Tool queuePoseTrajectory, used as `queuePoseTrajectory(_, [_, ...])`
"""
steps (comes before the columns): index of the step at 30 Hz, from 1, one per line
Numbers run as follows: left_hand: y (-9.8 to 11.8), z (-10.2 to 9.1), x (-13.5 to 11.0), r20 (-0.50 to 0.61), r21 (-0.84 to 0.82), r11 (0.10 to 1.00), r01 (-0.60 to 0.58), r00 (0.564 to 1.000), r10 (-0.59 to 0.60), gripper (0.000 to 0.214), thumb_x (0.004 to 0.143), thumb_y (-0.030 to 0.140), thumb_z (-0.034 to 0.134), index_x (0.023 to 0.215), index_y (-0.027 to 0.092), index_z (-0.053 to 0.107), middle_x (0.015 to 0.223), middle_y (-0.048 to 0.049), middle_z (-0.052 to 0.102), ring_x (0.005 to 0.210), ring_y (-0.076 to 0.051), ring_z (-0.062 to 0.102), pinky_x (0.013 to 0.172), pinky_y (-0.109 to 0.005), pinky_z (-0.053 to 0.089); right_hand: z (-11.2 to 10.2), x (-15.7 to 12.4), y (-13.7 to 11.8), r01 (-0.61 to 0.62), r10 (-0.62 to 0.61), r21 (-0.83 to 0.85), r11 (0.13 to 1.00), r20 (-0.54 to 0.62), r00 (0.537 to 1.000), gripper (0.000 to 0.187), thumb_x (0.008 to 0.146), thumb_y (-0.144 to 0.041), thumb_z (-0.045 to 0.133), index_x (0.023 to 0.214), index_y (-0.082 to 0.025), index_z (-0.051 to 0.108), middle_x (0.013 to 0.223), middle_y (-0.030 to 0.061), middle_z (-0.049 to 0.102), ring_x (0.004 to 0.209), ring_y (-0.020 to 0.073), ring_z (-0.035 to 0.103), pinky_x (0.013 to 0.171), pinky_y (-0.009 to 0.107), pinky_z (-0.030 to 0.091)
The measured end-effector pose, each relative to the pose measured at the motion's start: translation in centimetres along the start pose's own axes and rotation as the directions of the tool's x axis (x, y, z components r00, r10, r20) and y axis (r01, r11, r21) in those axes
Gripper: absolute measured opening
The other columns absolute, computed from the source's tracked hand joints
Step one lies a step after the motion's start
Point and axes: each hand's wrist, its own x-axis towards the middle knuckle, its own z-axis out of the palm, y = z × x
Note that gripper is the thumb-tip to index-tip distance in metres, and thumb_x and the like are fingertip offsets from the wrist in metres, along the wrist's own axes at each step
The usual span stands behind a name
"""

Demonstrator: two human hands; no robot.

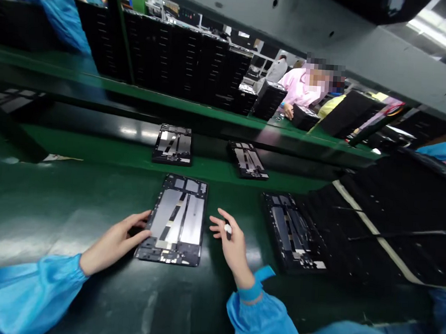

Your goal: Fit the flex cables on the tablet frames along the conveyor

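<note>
An opened tablet (193, 220) lies on the dark green bench, its silver battery plates and dark flex cables bared. My left hand (122, 236) grips its left edge, thumb on top and fingers at the side. To its right, apart from the tablet, my right hand (230, 238) is raised a little with fingers partly curled. A small black-and-white tool (228, 231) is tucked between thumb and palm of that hand; most of it is hidden, so its kind is unclear.
Two more opened tablets lie beyond, one left (173, 146) and one right (248, 161). Another opened tablet (289, 231) sits right of my hand, beside a large black cloth-like covering (394, 213). Tall black stacks (184, 59) line the shelf behind. Co-workers are across the bench.
</note>
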Motion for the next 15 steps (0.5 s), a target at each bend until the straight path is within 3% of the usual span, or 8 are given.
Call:
queuePoseTrajectory(2, [-0.1,-0.9,-0.9,0.141,0.055,0.997,-0.049,0.989,0.041,0.059,0.093,0.061,0.051,0.135,0.021,0.06,0.105,-0.008,0.074,0.086,-0.023,0.073,0.068,-0.028,0.059,-1.5,-1.9,0.2,-0.004,0.018,-0.139,0.99,0.098,0.995,0.052,0.088,-0.039,0.07,0.135,-0.02,0.06,0.125,0.0148,0.074,0.107,0.0289,0.073,0.091,0.045,0.059])
queuePoseTrajectory(5, [0.1,-1.4,-2.8,0.27,0.134,0.982,-0.133,0.958,0.093,0.055,0.09,0.048,0.059,0.137,0.021,0.059,0.094,-0.0034,0.071,0.075,-0.019,0.068,0.066,-0.025,0.055,-2.4,-4.4,0.6,0.023,0.056,-0.338,0.941,0.221,0.974,0.077,0.073,-0.022,0.083,0.144,-0.028,0.055,0.142,0.0088,0.064,0.135,0.034,0.056,0.112,0.055,0.044])
queuePoseTrajectory(7, [0.7,-0.5,-3.8,0.284,0.177,0.97,-0.166,0.952,0.111,0.049,0.091,0.044,0.059,0.134,0.021,0.06,0.089,-0.0022,0.068,0.072,-0.018,0.066,0.066,-0.024,0.053,-2.4,-5.1,0.8,0.041,0.064,-0.396,0.918,0.25,0.966,0.08,0.071,-0.014,0.081,0.145,-0.028,0.054,0.145,0.0076,0.062,0.137,0.0334,0.054,0.113,0.053,0.044])
queuePoseTrajectory(11, [1.7,1.8,-4.9,0.212,0.239,0.955,-0.176,0.969,0.126,0.039,0.101,0.045,0.045,0.125,0.02,0.064,0.079,-0.001,0.063,0.063,-0.018,0.063,0.06,-0.025,0.048,-2.6,-4.7,1.1,0.041,0.066,-0.427,0.903,0.233,0.97,0.066,0.077,-0.012,0.072,0.141,-0.024,0.057,0.14,0.01,0.065,0.132,0.0307,0.06,0.109,0.047,0.05])
queuePoseTrajectory(15, [1.9,1.3,-4.4,0.191,0.262,0.935,-0.238,0.963,0.192,0.042,0.102,0.05,0.047,0.127,0.021,0.062,0.087,-0.0017,0.066,0.068,-0.018,0.065,0.059,-0.026,0.048,-3.2,-4.2,0.1,0.088,0.033,-0.443,0.892,0.258,0.965,0.063,0.079,-0.015,0.073,0.139,-0.024,0.057,0.137,0.0094,0.067,0.129,0.0314,0.061,0.107,0.048,0.051])
